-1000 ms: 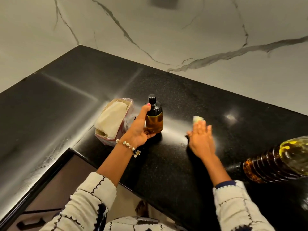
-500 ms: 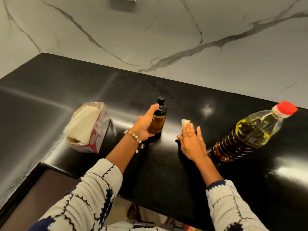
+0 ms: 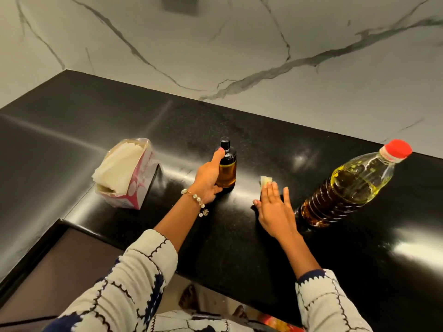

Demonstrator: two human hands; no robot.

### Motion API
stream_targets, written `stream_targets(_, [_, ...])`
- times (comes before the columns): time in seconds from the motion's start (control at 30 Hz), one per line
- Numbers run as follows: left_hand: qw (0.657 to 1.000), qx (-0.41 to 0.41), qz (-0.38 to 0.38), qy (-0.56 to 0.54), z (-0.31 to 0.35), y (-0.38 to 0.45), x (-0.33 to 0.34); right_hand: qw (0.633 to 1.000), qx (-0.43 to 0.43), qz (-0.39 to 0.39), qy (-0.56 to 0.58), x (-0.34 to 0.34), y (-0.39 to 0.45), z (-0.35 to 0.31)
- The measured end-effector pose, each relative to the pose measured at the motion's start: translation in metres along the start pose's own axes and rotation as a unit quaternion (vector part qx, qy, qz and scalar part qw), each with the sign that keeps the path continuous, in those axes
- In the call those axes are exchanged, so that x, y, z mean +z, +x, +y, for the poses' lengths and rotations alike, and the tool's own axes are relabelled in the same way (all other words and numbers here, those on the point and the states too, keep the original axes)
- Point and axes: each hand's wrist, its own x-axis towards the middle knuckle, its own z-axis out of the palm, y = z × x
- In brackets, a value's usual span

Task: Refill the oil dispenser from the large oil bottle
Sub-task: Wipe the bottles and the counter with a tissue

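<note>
- Oil dispenser (image 3: 226,167): stands upright on the black counter (image 3: 239,236), cap in place, amber oil showing through most of its body.
- Left hand (image 3: 208,180): wrapped round the left side of the dispenser, thumb running up to its dark shoulder; it grips the dispenser and steadies it.
- Right hand (image 3: 273,207): fingers straight and flat, pressed down on the counter over a small pale wad of tissue (image 3: 265,180), whose tip shows beyond the fingertips. The hand grips nothing.
- Large oil bottle (image 3: 347,185): stands just to the right of the right hand, red cap on, apart from both hands. It is only partly full.
- Tissue box (image 3: 124,173): sits to the left of the dispenser, well apart, with sheets standing out of its top.
- Step in hand, as judged: both containers are capped and the dispenser holds oil, so pouring appears finished; the counter is being wiped beside the dispenser.
- Next move, as judged: clear any remaining film of oil, then lift the used tissue away. This calls for keeping the flat hand clear of the nearby bottle and holding the dispenser steady.
</note>
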Motion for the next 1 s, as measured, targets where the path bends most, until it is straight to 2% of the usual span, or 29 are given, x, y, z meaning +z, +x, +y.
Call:
stream_targets(0.13, [1.0, 0.015, -0.017, -0.009, -0.006, -0.004, -0.007, 0.996, -0.077, 0.002, 0.043, 0.006, -0.009, -0.039])
stream_targets(0.23, [0.999, 0.02, -0.029, -0.006, -0.01, -0.006, -0.013, 0.987, -0.162, -0.004, 0.012, 0.019, -0.023, -0.052])
stream_targets(0.33, [0.999, 0.027, -0.019, 0.019, -0.009, -0.007, -0.027, 0.986, -0.169, -0.004, 0.0, 0.018, -0.027, -0.044])
stream_targets(0.43, [0.998, 0.055, 0.03, 0.025, -0.012, -0.004, -0.057, 0.993, -0.114, -0.006, 0.022, 0.006, -0.018, -0.054])
stream_targets(0.53, [0.989, 0.099, 0.104, 0.017, -0.019, -0.005, -0.09, 0.996, -0.08, -0.008, 0.049, 0.004, -0.007, -0.093])
stream_targets(0.6, [0.981, 0.124, 0.148, 0.027, -0.025, -0.008, -0.107, 0.991, -0.122, -0.006, 0.063, 0.008, -0.004, -0.128])
stream_targets(0.67, [0.974, 0.144, 0.171, 0.042, -0.034, -0.011, -0.12, 0.978, -0.203, -0.008, 0.051, 0.015, -0.006, -0.149])
stream_targets(0.77, [0.962, 0.17, 0.197, 0.078, -0.046, -0.014, -0.137, 0.959, -0.284, -0.015, 0.02, 0.01, 0.005, -0.146])
stream_targets(0.9, [0.954, 0.185, 0.203, 0.118, -0.048, -0.011, -0.148, 0.97, -0.239, -0.037, 0.0, -0.013, 0.045, -0.137])
stream_targets(1.0, [0.945, 0.195, 0.216, 0.149, -0.048, -0.007, -0.151, 0.982, -0.181, -0.047, 0.011, -0.021, 0.078, -0.164])
